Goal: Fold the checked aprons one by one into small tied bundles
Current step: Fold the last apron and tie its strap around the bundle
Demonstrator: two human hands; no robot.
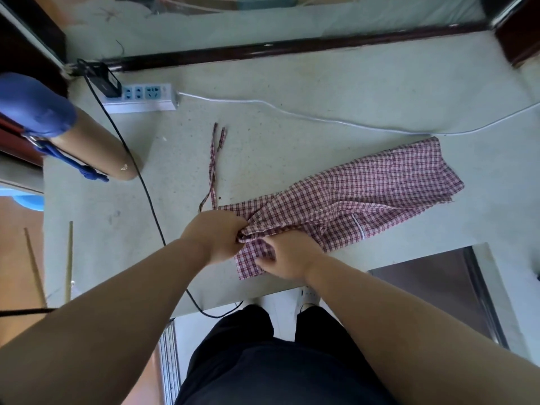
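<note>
Left hand [217, 235] and right hand [287, 255] tight on bunched checked apron [365, 194]

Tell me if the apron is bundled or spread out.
Partly folded, not bundled. The apron lies stretched out, left hand and right hand bunching one end; its ties lie loose.

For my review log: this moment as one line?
left hand grips gathered end of red-checked cloth apron | right hand holds its near flap | ties loose on pale table
</note>
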